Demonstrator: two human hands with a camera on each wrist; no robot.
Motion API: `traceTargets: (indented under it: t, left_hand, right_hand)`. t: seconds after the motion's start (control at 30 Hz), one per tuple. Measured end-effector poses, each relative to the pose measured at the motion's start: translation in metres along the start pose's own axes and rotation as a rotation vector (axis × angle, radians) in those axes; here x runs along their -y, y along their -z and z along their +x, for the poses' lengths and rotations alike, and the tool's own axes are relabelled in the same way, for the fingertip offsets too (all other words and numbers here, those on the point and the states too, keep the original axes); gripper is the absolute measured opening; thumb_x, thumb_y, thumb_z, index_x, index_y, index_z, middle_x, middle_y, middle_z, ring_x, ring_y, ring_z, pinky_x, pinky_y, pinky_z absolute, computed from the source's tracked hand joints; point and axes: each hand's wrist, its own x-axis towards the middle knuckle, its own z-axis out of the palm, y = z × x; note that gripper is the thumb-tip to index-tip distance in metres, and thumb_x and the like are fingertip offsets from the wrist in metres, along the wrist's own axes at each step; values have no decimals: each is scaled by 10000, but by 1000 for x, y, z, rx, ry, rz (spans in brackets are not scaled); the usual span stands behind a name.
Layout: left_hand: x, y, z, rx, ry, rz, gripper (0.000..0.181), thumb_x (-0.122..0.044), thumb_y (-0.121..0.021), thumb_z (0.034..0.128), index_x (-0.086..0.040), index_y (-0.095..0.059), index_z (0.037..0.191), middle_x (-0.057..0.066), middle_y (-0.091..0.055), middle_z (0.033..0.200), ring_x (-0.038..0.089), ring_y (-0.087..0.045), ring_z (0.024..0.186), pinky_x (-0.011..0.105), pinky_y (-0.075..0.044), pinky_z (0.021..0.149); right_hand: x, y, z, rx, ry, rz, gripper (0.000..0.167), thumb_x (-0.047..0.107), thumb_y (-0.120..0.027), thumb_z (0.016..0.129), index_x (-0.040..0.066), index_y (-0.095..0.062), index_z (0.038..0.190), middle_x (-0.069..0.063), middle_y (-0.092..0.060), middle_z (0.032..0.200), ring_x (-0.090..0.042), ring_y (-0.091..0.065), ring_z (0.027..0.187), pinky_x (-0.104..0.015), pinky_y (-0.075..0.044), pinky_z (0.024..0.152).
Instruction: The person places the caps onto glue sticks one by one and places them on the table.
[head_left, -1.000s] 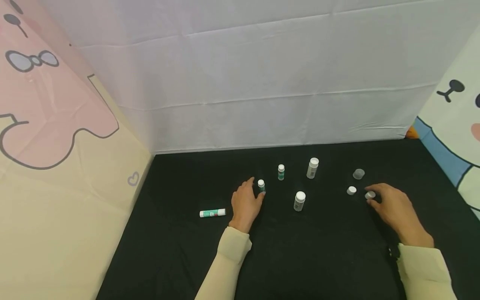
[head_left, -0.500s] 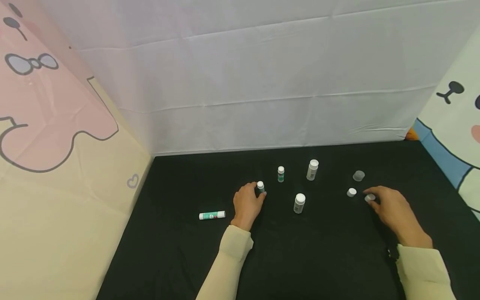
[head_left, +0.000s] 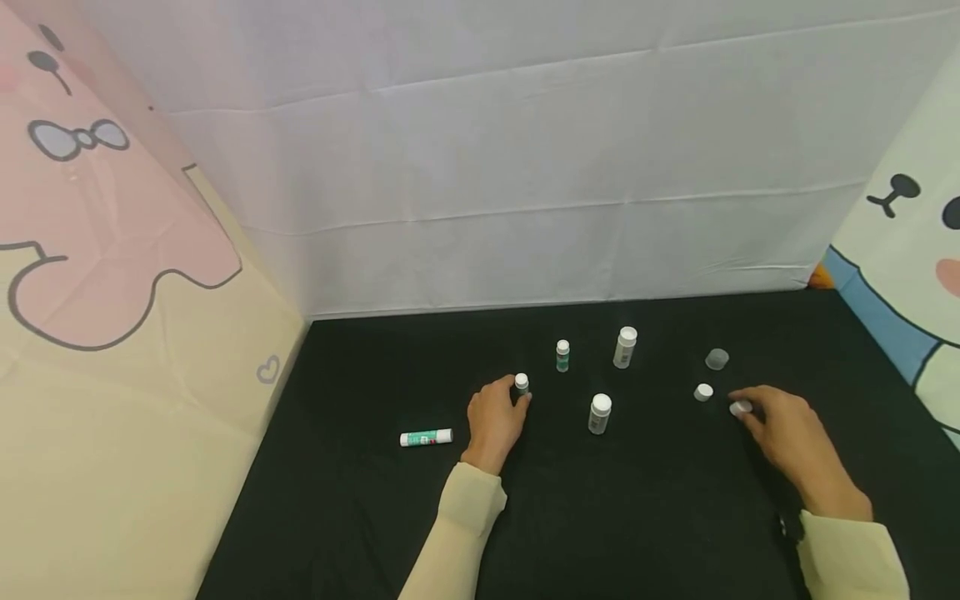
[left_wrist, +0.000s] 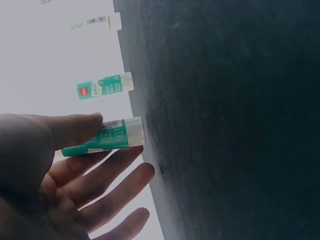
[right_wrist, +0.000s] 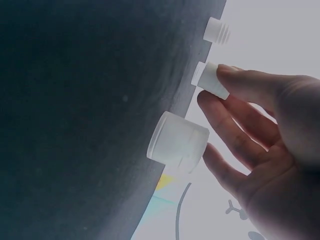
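In the head view my left hand [head_left: 495, 423] is around a small green glue stick standing upright with a white top [head_left: 521, 381]. The left wrist view has this glue stick [left_wrist: 112, 137] between thumb and fingers, its clear base toward the black cloth. My right hand [head_left: 795, 437] pinches a small white cap [head_left: 739, 407] between thumb and fingertips. That same cap [right_wrist: 209, 80] is partly covered by the thumb in the right wrist view. Close to the other fingers there stands a larger translucent cap [right_wrist: 177, 142], and beyond lies another small white cap [right_wrist: 216, 31].
A second green glue stick [head_left: 562, 357] stands behind, with two clear white-topped bottles [head_left: 599, 415] to its right. Another green-and-white stick [head_left: 426, 437] lies on its side at left. Black cloth [head_left: 637, 517] covers the table. Fabric walls [head_left: 480, 167] enclose the back and sides.
My left fingers have drawn in around the glue stick, the hand shifting slightly right. The right thumb and fingers have drawn closer round the small cap. The head view has tilted up a little.
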Motion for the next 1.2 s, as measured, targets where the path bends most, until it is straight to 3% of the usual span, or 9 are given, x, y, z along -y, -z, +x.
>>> traceTargets:
  t: [0.87, 1.2]
  left_hand:
    - [-7, 14, -20, -61, -52, 1, 237, -141, -834, 917, -88, -802, 1146, 85, -797, 1045, 288, -743, 912, 491, -578, 831]
    - [-10, 17, -31, -83, -99, -3, 225, -127, -847, 901, -111, -814, 1123, 64, -783, 963, 272, -731, 827, 461, -578, 723]
  right_hand:
    - [22, -1, -8, -48, 32, 28, 255, -63, -787, 881, -112, -720, 1122, -368, -682, 1143, -585, -635, 1048, -725, -475, 875]
    - [32, -4, -15, -124, 111, 56, 256, -74, -805, 857, -77, -741, 1104, -329, -708, 1102, -557, -666, 999, -692, -496, 831]
